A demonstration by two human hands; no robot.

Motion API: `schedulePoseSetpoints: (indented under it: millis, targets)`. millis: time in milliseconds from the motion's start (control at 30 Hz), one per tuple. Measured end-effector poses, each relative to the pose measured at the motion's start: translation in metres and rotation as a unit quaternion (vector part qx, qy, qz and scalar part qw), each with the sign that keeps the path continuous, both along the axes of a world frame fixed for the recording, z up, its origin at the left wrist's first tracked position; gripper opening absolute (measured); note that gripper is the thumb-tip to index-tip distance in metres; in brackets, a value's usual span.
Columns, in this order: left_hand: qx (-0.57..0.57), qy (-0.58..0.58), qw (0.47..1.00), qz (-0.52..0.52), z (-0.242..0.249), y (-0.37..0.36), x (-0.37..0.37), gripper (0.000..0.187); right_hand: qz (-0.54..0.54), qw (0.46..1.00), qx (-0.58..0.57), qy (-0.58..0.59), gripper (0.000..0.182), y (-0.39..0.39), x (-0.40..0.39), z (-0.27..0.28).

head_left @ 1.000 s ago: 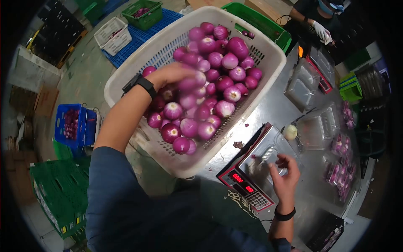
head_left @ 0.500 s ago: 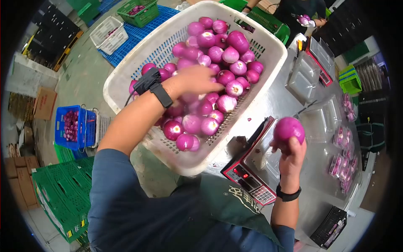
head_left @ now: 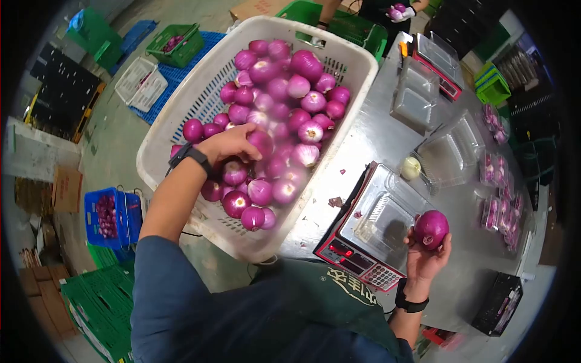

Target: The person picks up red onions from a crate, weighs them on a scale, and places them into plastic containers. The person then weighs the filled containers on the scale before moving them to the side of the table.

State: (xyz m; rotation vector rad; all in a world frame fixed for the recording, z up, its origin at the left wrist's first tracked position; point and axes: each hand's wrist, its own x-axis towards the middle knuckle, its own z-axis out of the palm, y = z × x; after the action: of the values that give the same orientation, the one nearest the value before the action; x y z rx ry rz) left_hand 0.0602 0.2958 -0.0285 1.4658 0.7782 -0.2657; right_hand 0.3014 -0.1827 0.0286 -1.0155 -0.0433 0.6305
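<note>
In the white crate (head_left: 145, 154), heaped with red onions, my left hand (head_left: 229, 145) has its fingers curled round a red onion (head_left: 262, 144). Part of that onion is hazy from a smear over the view. My right hand (head_left: 425, 259) holds a large red onion (head_left: 431, 230) up from below, beside the right edge of a digital scale (head_left: 357, 261). On the scale's platform rests a clear plastic tray (head_left: 381, 221). The red display is lit, but its digits are too blurred to read.
A pale peeled onion (head_left: 410, 168) and an open clear clamshell box (head_left: 454, 148) lie on the metal table (head_left: 339, 181). Packed onion boxes (head_left: 497, 215) sit at right. A second scale (head_left: 439, 66) stands farther back, near another person's gloved hand (head_left: 400, 13).
My left hand has moved back toward the crate's near left side and closed round an onion. My right hand has lowered its onion and turned it. The whole view has shifted.
</note>
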Motion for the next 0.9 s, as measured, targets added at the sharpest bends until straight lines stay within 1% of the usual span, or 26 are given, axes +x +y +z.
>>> schedulePoseSetpoints:
  millis: [33, 100, 200, 233, 300, 333, 367, 400, 467, 500, 533, 567, 600, 667, 700, 800, 833, 900]
  targets:
    - [-0.055, -0.071, 0.996, 0.013, 0.016, -0.007, 0.004, 0.078, 0.005, 1.0, 0.004, -0.007, 0.061, -0.008, 0.003, -0.003]
    - [-0.164, -0.209, 0.963, 0.038, 0.045, -0.028, 0.007, 0.083, 0.016, 1.0, 0.012, -0.02, 0.058, -0.025, 0.01, -0.013]
    - [-0.249, -0.299, 0.92, 0.053, 0.079, -0.069, 0.015, 0.082, -0.021, 0.995, -0.035, -0.088, 0.067, -0.028, 0.009, -0.008]
    - [-0.248, -0.323, 0.912, 0.052, 0.09, -0.085, 0.019, 0.074, -0.006, 0.994, -0.044, -0.096, 0.07, -0.029, 0.011, -0.007]
    - [-0.259, -0.318, 0.907, 0.092, 0.099, -0.113, 0.025, 0.068, 0.019, 0.991, -0.069, -0.112, 0.078, -0.037, 0.016, -0.004]
    - [-0.272, -0.315, 0.903, 0.107, 0.101, -0.13, 0.032, 0.065, 0.031, 0.985, -0.097, -0.141, 0.08, -0.04, 0.018, -0.004]
    - [-0.22, -0.326, 0.915, 0.085, 0.109, -0.15, 0.038, 0.058, 0.04, 0.976, -0.131, -0.169, 0.082, -0.042, 0.019, -0.004]
    - [-0.195, -0.325, 0.923, 0.069, 0.116, -0.168, 0.045, 0.059, 0.048, 0.965, -0.168, -0.194, 0.085, -0.046, 0.02, -0.004]
    - [-0.107, -0.335, 0.936, 0.017, 0.123, -0.211, 0.06, 0.066, 0.072, 0.934, -0.233, -0.261, 0.085, -0.05, 0.022, -0.002]
    - [-0.06, -0.312, 0.948, -0.003, 0.126, -0.232, 0.068, 0.073, 0.058, 0.881, -0.283, -0.375, 0.083, -0.053, 0.024, -0.009]
    - [-0.026, -0.282, 0.959, -0.021, 0.128, -0.255, 0.079, 0.072, 0.047, 0.811, -0.326, -0.483, 0.081, -0.053, 0.027, -0.014]
    - [0.065, -0.273, 0.958, -0.062, 0.123, -0.273, 0.091, 0.067, 0.057, 0.789, -0.331, -0.514, 0.077, -0.052, 0.028, -0.012]
    - [0.155, -0.26, 0.948, -0.099, 0.113, -0.29, 0.102, 0.063, 0.063, 0.781, -0.337, -0.522, 0.076, -0.051, 0.028, -0.009]
    - [0.261, -0.269, 0.917, -0.136, 0.096, -0.318, 0.125, 0.06, 0.078, 0.764, -0.346, -0.539, 0.074, -0.05, 0.027, -0.005]
    - [0.317, -0.325, 0.883, -0.12, 0.074, -0.329, 0.135, 0.056, 0.074, 0.76, -0.339, -0.549, 0.074, -0.049, 0.028, -0.008]
    - [0.399, -0.362, 0.832, -0.132, 0.042, -0.341, 0.161, 0.052, 0.061, 0.712, -0.351, -0.604, 0.076, -0.052, 0.038, -0.026]
    - [0.409, -0.377, 0.821, -0.126, 0.034, -0.342, 0.166, 0.048, 0.059, 0.713, -0.359, -0.6, 0.075, -0.052, 0.04, -0.029]
    - [0.475, -0.297, 0.807, -0.189, 0.026, -0.341, 0.167, 0.047, 0.092, 0.683, -0.385, -0.614, 0.071, -0.052, 0.042, -0.035]
